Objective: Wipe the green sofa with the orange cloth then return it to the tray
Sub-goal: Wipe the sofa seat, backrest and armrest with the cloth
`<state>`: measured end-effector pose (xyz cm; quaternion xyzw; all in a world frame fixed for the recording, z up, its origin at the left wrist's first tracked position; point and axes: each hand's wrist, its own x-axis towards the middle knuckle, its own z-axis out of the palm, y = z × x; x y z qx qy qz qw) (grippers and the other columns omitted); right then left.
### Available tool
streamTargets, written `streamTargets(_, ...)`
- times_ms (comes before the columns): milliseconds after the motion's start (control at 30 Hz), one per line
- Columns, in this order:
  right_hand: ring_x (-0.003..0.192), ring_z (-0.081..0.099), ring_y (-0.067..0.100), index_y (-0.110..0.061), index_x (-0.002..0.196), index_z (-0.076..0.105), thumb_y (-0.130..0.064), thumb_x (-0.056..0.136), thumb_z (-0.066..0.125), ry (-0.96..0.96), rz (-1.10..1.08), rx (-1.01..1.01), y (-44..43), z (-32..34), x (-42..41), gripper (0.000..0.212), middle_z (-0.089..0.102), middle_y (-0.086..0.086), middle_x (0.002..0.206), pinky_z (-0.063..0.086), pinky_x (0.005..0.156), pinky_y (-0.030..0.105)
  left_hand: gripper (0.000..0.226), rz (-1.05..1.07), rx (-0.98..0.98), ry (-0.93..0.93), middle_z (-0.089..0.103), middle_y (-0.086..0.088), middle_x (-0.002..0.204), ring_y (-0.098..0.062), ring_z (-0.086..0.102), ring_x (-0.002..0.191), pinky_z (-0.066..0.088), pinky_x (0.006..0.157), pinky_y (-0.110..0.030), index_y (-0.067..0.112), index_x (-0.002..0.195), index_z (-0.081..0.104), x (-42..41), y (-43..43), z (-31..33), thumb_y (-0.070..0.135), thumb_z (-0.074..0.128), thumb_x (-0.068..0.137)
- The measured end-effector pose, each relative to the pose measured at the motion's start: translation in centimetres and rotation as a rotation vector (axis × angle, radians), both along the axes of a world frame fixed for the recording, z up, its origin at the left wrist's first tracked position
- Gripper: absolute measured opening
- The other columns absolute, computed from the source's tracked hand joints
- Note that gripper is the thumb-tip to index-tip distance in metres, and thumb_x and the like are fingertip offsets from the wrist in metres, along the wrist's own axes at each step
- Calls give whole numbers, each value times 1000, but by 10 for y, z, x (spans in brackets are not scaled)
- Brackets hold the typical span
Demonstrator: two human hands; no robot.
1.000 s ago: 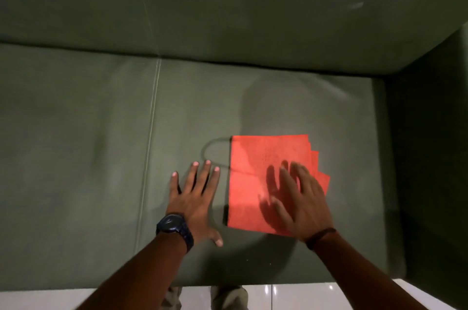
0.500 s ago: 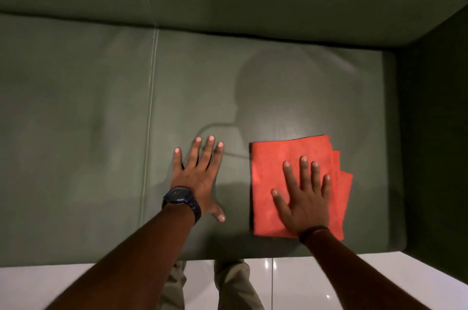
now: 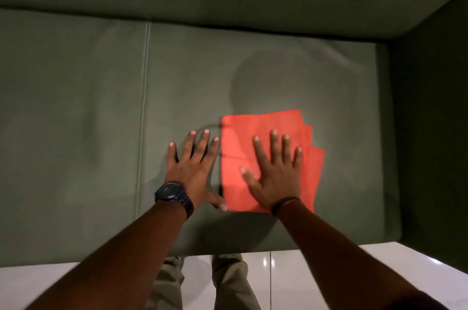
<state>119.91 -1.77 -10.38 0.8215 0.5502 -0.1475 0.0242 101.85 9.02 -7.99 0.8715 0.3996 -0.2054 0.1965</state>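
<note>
A right hand (image 3: 276, 173) presses flat, fingers spread, on the folded orange cloth (image 3: 268, 132) on the sofa (image 3: 101, 107) seat; nothing is gripped. The left hand (image 3: 192, 168) rests open just beside the cloth's left edge. No tray shows.

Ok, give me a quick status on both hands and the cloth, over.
Right hand flat on orange cloth, open. Left hand flat on green sofa seat beside the cloth, open. Cloth folded, lying on seat. Tray not in view; nothing in the way.
</note>
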Motion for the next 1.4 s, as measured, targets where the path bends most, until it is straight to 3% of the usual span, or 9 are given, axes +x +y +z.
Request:
streamTargets(133,145,8,33,-36,146,24,-72,82,34,58,260,43,2,7,-20,74,14,8,158,11,112,61,104,187,134,-290,49,-3,136,-28,41,121,35,92,-49,19,125,51,-2,15,14,87,49,47)
streamTargets(300,132,38,33,-39,142,30,-79,74,36,72,229,-42,8,24,-3,80,38,6,150,35,97,56,60,554,-43,-201,61,-4,114,-30,50,105,39,82,-39,28,112,56,25,1,15,51,78,61)
streamTargets(433,142,17,32,-38,143,24,-77,51,65,106,329,-152,85,36,19,108,23,10,154,20,108,58,42,878,-206,-466,68,3,84,-24,63,87,48,76,-35,28,89,56,39,4,19,23,84,58)
streamTargets(600,113,53,30,-16,107,62,-30,71,73,246,565,-99,137,55,35,40,60,12,117,35,93,36,48,872,-217,-921,61,14,73,3,58,68,45,63,-11,35,85,52,70,15,28,5,79,59)
streamTargets(667,100,60,34,-6,102,63,-23,75,76,458,444,-136,136,67,51,34,67,18,106,42,80,35,57,889,-304,-924,66,19,84,10,58,78,41,64,-3,40,95,51,74,15,27,22,82,50)
streamTargets(800,79,59,19,-2,97,65,-20,75,81,678,280,-61,137,109,105,33,71,18,97,43,69,21,39,756,-356,-594,69,12,68,-16,67,73,50,60,-28,39,79,61,70,25,25,39,83,46)
streamTargets(1033,61,53,-10,-23,83,60,4,75,75,904,-118,297,159,195,222,32,64,-17,72,48,62,12,30,626,-134,-901,53,12,44,-1,43,47,34,44,-18,21,52,57,160,125,119,27,86,58)
streamTargets(1233,85,53,17,-1,107,59,-6,77,76,682,-527,816,216,224,275,35,59,9,95,49,77,34,29,153,496,-870,71,-7,79,-30,59,79,41,67,-36,21,77,68,263,229,217,46,75,64)
streamTargets(1400,112,51,28,-20,119,47,-37,67,76,101,-1159,953,253,222,234,62,52,4,122,41,92,41,30,10,790,-671,68,-4,88,-31,51,90,32,78,-43,20,81,62,298,252,225,50,59,80)
